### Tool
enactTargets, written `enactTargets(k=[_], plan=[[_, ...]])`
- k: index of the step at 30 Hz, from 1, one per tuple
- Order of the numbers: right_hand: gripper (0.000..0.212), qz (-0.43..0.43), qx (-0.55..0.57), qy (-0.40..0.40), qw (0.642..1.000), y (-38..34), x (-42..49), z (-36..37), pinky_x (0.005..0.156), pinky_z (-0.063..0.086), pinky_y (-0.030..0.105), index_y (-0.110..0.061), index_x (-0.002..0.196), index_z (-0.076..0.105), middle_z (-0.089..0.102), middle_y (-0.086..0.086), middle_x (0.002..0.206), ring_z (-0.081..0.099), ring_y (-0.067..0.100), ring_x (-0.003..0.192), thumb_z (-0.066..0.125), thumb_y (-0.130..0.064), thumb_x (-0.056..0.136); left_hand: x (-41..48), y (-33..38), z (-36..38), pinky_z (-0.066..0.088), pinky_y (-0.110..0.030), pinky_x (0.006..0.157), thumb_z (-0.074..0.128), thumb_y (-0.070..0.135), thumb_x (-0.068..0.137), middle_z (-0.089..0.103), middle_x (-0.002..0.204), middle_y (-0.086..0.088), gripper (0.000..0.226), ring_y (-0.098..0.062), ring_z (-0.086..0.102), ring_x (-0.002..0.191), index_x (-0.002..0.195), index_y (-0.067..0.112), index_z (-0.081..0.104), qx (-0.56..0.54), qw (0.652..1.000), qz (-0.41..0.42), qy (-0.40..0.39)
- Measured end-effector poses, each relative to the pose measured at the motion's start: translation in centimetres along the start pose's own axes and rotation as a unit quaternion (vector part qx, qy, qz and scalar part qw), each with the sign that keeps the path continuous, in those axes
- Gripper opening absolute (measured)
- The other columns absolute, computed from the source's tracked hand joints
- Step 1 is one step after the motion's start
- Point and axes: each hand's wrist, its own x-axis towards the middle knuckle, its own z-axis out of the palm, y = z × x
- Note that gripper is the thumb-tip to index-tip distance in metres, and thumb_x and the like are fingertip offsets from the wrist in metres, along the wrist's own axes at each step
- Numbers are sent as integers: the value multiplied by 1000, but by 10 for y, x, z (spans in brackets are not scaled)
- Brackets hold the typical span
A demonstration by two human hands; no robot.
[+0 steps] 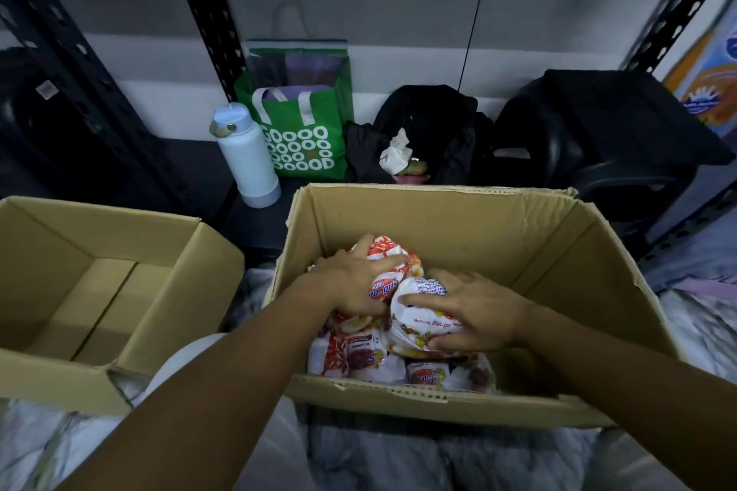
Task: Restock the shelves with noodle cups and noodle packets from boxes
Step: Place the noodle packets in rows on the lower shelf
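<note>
Inside the box [458,227], the left grip [355,283] and right grip [474,315] are each squeezing noodle packets [416,301]; too many may be slipping loose and falling back

Open box [586,251] top (bottle [247,155] beyond)

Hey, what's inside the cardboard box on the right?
The box holds red-and-white noodle packets, piled toward its near side. The left hand and the right hand each grip one. Packets and hands cover the floor beneath, so the pile's depth can't be seen.
</note>
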Motion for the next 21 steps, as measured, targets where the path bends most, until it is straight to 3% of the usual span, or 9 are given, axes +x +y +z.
enactTargets(k=[2, 5, 9, 12, 15, 18, 21], plan=[[80, -1, -4, 14, 1000, 4, 3, 7, 110, 41, 44, -61, 153, 1, 32, 11, 159, 44, 30, 138, 35, -88, 86, 7, -4, 4, 46, -52, 107, 66, 71, 80, 1, 166, 5, 90, -42, 48, 131, 147, 70, 8, -12, 1000, 10, 17], [86, 14, -18, 47, 999, 5, 7, 16, 97, 49, 39, -57, 153, 17, 44, 7, 150, 56, 28, 122, 33, -96, 79, 19, -4, 8, 49, -48, 102, 63, 69, 83, 7, 167, -1, 85, -38, 51, 127, 150, 64, 11, 9, 999, 0, 41], [76, 13, -46, 92, 995, 2, 12, 17, 70, 50, 33, -46, 143, 43, 60, 5, 121, 65, 27, 95, 44, -88, 79, 26, 0, 11, 51, -47, 93, 62, 65, 85, 27, 150, -7, 78, -34, 54, 116, 149, 57, 18, 57, 995, -3, 83], [69, 11, -64, 99, 993, -3, 14, 15, 60, 49, 32, -43, 134, 49, 61, 4, 110, 66, 27, 87, 49, -83, 78, 28, 1, 14, 50, -47, 90, 64, 60, 87, 30, 144, -9, 76, -34, 53, 113, 149, 54, 19, 73, 993, -8, 96], [68, 22, -64, 79, 995, -5, 15, 10, 59, 50, 33, -43, 134, 47, 60, 4, 109, 65, 27, 88, 49, -81, 77, 30, 4, 16, 50, -47, 88, 66, 55, 88, 31, 142, -10, 77, -34, 52, 114, 149, 52, 19, 82, 992, -16, 93], [71, 38, -52, 31, 997, -9, 17, -3, 71, 53, 38, -43, 139, 39, 55, 5, 118, 63, 29, 98, 45, -80, 78, 28, 10, 13, 50, -46, 85, 68, 51, 87, 32, 139, -10, 78, -34, 52, 112, 149, 51, 20, 84, 992, -24, 92], [69, 54, -48, 19, 997, -19, 10, -15, 71, 45, 34, -45, 141, 36, 53, 5, 123, 62, 29, 98, 55, -74, 81, 16, 15, 6, 49, -44, 84, 68, 48, 88, 35, 135, -9, 74, -33, 54, 110, 148, 49, 25, 69, 992, -22, 98]])
